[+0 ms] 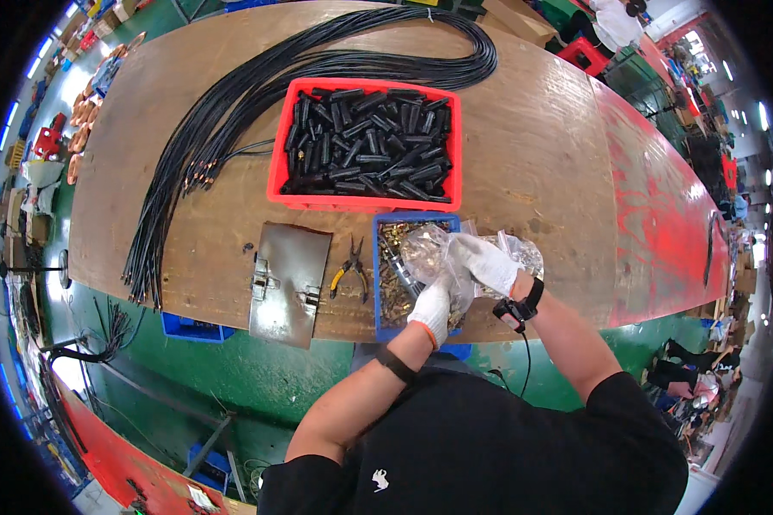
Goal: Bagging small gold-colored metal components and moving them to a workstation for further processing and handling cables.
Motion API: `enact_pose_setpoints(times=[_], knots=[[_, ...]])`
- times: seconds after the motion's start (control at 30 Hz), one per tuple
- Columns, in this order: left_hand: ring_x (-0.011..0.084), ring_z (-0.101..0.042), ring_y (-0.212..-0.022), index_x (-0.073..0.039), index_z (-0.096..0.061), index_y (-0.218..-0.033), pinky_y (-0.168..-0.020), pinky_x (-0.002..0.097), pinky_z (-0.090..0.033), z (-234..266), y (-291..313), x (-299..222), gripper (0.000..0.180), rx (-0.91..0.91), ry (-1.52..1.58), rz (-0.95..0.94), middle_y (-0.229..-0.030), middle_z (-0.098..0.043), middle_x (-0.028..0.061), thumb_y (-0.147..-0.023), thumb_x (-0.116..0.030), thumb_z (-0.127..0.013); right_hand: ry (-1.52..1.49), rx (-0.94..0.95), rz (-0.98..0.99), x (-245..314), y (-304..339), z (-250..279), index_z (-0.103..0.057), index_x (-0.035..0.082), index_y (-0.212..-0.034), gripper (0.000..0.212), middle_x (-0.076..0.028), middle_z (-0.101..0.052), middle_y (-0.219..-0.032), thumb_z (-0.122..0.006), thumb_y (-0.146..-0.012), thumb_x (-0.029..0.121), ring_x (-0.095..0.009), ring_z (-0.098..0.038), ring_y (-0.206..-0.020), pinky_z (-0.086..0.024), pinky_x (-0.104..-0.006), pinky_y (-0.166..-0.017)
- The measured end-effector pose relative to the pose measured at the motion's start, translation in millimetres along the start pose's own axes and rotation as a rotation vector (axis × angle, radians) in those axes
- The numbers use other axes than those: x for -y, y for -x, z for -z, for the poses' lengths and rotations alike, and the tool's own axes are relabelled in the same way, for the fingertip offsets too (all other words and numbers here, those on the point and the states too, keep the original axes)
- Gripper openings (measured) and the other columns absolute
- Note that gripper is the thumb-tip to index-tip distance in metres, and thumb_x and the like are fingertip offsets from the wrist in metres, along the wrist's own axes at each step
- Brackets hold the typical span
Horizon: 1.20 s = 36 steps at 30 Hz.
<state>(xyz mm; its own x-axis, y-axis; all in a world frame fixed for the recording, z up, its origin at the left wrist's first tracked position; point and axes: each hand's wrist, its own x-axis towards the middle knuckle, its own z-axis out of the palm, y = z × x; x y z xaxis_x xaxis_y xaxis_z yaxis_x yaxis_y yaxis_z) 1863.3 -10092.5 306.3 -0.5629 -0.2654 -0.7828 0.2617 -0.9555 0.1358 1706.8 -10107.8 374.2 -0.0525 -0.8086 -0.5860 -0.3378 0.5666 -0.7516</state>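
Over a blue bin [378,296] of small brass-coloured metal parts, a clear plastic bag [425,246] with small parts in it is held in both my hands. My left hand [432,309], in a white glove, is closed on the bag's lower side. Higher up and to the right, my right hand [487,263], also gloved, has its fingers closed around the bag. A silver and black tool [398,268] lies in the bin, partly hidden by the bag. Another clear bag [524,253] of metal parts rests on the table just right of my right hand.
A red bin [279,167] of black ribbed sleeves stands behind the blue one. Yellow-handled pliers [350,271] and a metal plate [292,266] with hinges lie to the left. A long bundle of black cables [223,112] curves across the wooden table [541,146].
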Motion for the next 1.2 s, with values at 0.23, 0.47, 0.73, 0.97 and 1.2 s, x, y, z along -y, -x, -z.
enact_pose_setpoints(times=[0.23,0.47,0.73,0.97,1.2], knots=[[0.0186,-0.062,-0.068,-0.006,-0.06,-0.119,-0.057,0.0382,-0.052,1,19,-14,0.038,0.112,-0.029,0.05,-0.093,-0.064,0.0075,-0.102,-0.04,-0.06,0.021,-0.349,0.222,10,-24,8,-0.071,-0.002,-0.103,0.029,-0.02,-0.074,-0.092,-0.059,-0.099,0.023,-0.025,-0.069,-0.082,-0.053,-0.038,-0.079],[0.0151,-0.053,-0.055,-0.004,-0.058,-0.113,-0.045,0.0309,-0.041,-24,77,-40,0.017,-0.057,-0.184,-0.348,-0.076,-0.058,0.0054,-0.097,-0.009,-0.058,0.049,-0.38,0.381,45,-12,4,-0.07,-0.003,-0.107,0.026,-0.004,-0.069,-0.083,-0.059,-0.103,0.02,-0.009,-0.059,-0.081,-0.05,-0.0308,-0.076],[0.0164,-0.055,-0.053,-0.006,-0.062,-0.111,-0.045,0.0319,-0.043,-52,141,-66,0.021,0.017,-0.377,-0.577,-0.072,-0.061,0.0045,-0.102,-0.024,-0.061,-0.13,-0.432,0.501,91,19,27,-0.068,-0.002,-0.106,0.029,-0.019,-0.071,-0.089,-0.058,-0.101,0.025,-0.018,-0.062,-0.078,-0.052,-0.0347,-0.079],[0.0162,-0.057,-0.051,-0.006,-0.063,-0.091,-0.047,0.0313,-0.046,-35,123,-59,0.039,-0.171,-0.297,-0.681,-0.067,-0.062,0.0065,-0.102,-0.044,-0.061,-0.23,-0.639,0.538,57,60,57,-0.07,-0.002,-0.104,0.031,-0.016,-0.073,-0.088,-0.06,-0.1,0.028,-0.018,-0.065,-0.081,-0.052,-0.0358,-0.077],[0.0351,-0.073,-0.095,-0.004,-0.07,-0.112,-0.083,0.0441,-0.055,-7,17,-1,0.047,-0.221,-1.514,-0.812,-0.101,-0.075,0.0207,-0.093,-0.046,-0.063,-0.227,-1.051,0.491,-18,136,111,-0.069,-0.001,-0.092,0.012,-0.006,-0.067,-0.098,-0.068,-0.094,0.01,-0.015,-0.06,-0.086,-0.049,-0.0301,-0.079]])
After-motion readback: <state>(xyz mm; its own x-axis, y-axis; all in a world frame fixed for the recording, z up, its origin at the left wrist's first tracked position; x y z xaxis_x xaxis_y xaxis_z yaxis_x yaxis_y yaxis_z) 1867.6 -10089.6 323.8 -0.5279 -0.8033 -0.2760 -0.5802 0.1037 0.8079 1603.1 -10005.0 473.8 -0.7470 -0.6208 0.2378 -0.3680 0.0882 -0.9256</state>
